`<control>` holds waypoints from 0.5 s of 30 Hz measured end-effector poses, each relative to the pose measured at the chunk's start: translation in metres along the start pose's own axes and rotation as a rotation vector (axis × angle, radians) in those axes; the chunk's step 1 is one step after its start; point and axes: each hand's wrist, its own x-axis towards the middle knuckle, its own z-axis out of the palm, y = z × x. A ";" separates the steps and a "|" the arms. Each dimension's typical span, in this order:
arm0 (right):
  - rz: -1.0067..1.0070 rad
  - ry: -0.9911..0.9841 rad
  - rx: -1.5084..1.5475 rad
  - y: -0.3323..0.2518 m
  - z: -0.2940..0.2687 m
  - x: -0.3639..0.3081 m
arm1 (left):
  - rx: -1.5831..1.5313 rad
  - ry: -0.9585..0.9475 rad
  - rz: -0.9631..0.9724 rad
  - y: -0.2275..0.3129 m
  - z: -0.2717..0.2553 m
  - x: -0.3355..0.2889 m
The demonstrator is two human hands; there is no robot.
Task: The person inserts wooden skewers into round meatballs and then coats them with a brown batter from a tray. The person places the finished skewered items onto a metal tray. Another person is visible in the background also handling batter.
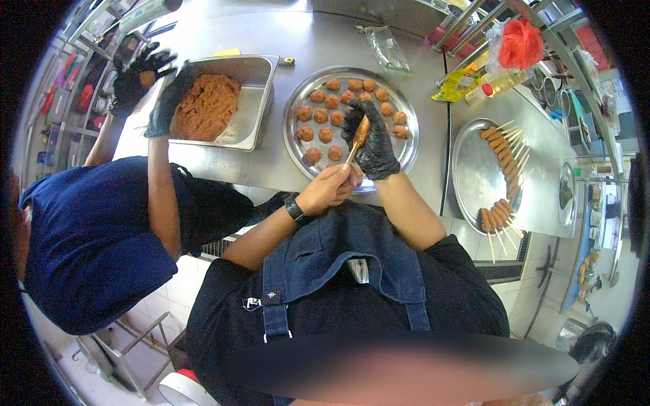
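Note:
Bare and with a dark watch at its wrist, my left hand (332,187) pinches the lower end of a wooden stick (351,154). Around the stick's upper part is a long piece of minced meat, a meat skewer (362,131). My right hand (376,145), in a black glove, has its fingers curled round that meat. Both hands are over the near side of a round steel tray (292,139), which bears several meatballs (325,135). My right glove hides some of them.
At left a co-worker's black-gloved hands (142,78) handle meat beside a steel pan (261,101) of minced meat (208,108). To the right, another round tray (467,162) holds several finished skewers (504,159). A plastic bag (386,51) and an oil bottle (501,82) stand farther back.

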 end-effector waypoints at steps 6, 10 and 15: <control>-0.034 0.057 0.047 -0.007 0.023 -0.011 | 0.092 0.042 0.019 -0.001 0.002 0.005; -0.053 0.044 -0.200 -0.005 0.024 -0.013 | -0.150 -0.024 0.003 0.001 0.000 0.005; -0.175 -0.098 -0.386 0.002 0.013 -0.011 | -0.162 -0.062 -0.030 0.005 -0.002 0.005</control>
